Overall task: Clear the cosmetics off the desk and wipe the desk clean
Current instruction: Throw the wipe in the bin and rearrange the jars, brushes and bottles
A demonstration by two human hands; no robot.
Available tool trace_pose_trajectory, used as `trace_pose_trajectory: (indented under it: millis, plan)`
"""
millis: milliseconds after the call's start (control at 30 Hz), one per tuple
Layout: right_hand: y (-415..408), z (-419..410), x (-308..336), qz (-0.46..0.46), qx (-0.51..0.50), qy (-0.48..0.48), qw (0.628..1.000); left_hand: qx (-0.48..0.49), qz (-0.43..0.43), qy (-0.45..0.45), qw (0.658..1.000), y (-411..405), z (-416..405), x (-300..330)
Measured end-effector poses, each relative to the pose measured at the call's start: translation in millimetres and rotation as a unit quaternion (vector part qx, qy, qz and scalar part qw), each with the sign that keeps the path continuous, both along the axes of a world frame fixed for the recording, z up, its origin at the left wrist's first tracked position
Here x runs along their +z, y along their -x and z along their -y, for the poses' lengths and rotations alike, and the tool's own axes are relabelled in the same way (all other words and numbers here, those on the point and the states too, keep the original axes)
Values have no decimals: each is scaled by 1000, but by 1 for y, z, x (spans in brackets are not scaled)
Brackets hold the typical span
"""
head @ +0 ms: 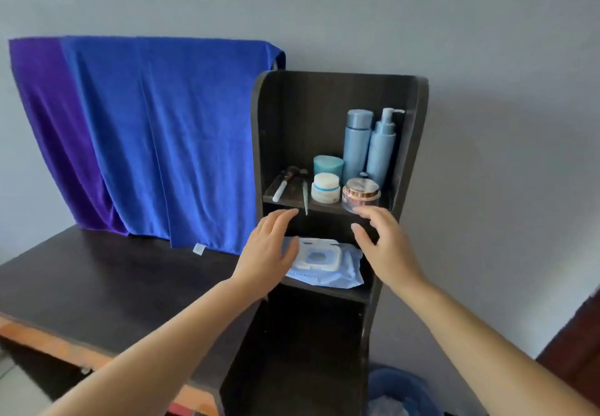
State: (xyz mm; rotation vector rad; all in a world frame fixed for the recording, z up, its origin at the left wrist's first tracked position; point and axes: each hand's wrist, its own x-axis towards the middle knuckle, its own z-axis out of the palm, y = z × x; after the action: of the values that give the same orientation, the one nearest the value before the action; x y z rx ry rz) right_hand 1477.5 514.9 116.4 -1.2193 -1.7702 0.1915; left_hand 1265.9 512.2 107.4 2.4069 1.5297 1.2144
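Observation:
A dark shelf unit (418, 117) stands at the desk's right end. Its upper shelf holds two tall blue bottles (357, 143), a teal jar (328, 165), a white jar (325, 187), a rose-gold jar (362, 194) and two makeup brushes (282, 185). On the shelf below lies a blue pack of wet wipes (328, 261) with a white lid. My left hand (269, 250) hovers open over the pack's left end. My right hand (383, 247) is open beside the pack's right end, just under the rose-gold jar. Neither hand holds anything.
The dark desk top (107, 282) stretches to the left. A blue and purple towel (156, 136) hangs over something at the desk's back. A blue bin (399, 389) sits on the floor beside the shelf unit.

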Motion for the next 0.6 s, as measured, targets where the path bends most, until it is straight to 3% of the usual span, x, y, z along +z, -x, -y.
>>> trace_pose_trajectory:
  millis: [100,200,333,600]
  plan:
    - [7,-22,18,-16,-107,-51,993,-29,34,5,999,-20,-43,31]
    - [15,-49,21,-16,-163,50,985,-6,17,34,999,-40,-86,42]
    - [20,-74,15,-19,-187,120,975,54,-52,106,992,-52,-118,43]
    - [14,-80,9,-42,-194,97,975,27,-32,115,992,-59,-127,45]
